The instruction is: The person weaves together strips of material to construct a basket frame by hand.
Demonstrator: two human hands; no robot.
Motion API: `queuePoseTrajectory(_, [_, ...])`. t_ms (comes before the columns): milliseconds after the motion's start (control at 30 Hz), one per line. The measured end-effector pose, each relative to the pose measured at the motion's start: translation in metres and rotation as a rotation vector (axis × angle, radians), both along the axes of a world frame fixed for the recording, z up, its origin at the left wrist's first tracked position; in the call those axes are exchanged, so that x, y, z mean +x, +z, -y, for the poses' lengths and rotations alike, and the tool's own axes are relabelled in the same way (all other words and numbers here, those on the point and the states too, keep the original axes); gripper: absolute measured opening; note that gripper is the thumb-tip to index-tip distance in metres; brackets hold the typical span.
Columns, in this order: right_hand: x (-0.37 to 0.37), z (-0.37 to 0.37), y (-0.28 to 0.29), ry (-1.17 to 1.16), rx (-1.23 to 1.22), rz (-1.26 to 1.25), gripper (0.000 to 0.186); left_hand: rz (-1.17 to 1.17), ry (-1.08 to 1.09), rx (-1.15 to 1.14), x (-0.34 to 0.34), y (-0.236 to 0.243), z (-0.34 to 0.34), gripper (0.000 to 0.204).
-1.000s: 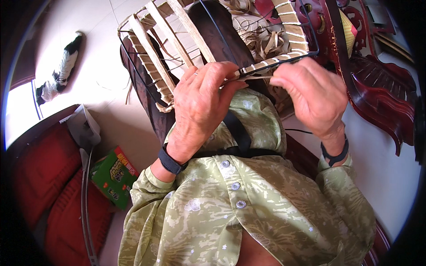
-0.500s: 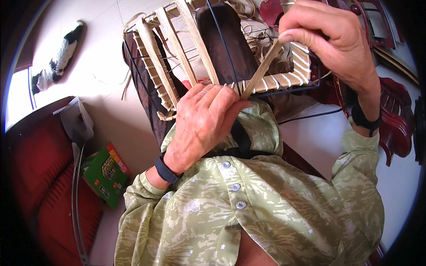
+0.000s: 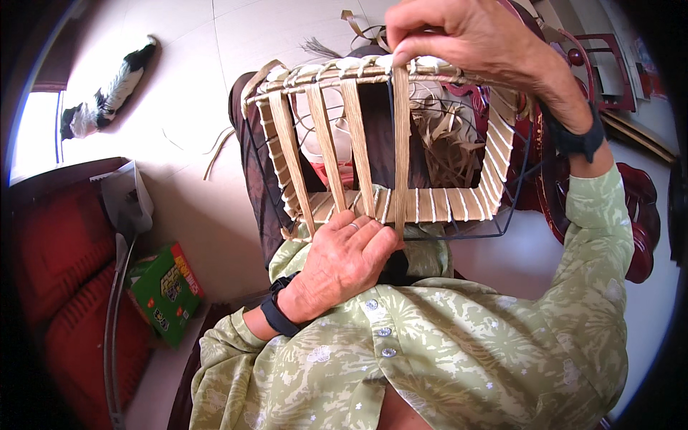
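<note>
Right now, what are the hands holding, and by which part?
The right hand pinches a tan strip at the far edge of the frame; the left hand grips the near edge.

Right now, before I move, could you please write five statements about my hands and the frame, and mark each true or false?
1. The right hand pinches a tan strip at the far edge of the frame. True.
2. Only two tan strips span the frame's opening. False: four do.
3. The left hand is at the frame's near edge. True.
4. The right wrist is bare. False: it wears a dark band.
5. A green box is left of the frame. True.
</note>
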State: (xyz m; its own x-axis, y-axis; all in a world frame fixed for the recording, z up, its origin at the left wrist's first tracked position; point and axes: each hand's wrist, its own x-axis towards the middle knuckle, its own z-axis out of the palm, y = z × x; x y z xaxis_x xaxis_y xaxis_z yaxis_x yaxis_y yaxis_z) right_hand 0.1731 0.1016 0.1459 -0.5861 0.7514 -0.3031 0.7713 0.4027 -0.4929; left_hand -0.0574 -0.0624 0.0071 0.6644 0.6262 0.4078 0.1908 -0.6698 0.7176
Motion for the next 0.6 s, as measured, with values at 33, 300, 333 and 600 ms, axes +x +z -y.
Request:
queuePoseTrajectory(33, [0.001, -0.004, -0.007, 0.031, 0.045, -0.103, 0.017, -0.006, 0.004, -0.001, 0.0, 0.001, -0.001, 0.027])
queuePoseTrajectory(300, [-0.007, 0.001, -0.021, -0.185, -0.064, -0.176, 0.016, -0.05, -0.029, -0.001, -0.001, 0.0, -0.008, 0.026])
queuePoseTrajectory(333, [-0.005, 0.001, -0.022, -0.165, -0.062, -0.195, 0.016, -0.067, -0.05, 0.002, -0.002, 0.001, -0.012, 0.025])
queuePoseTrajectory(600, [0.004, 0.003, -0.029, -0.242, -0.171, -0.266, 0.019, 0.083, 0.353, 0.322, -0.004, 0.039, -0.117, 0.012])
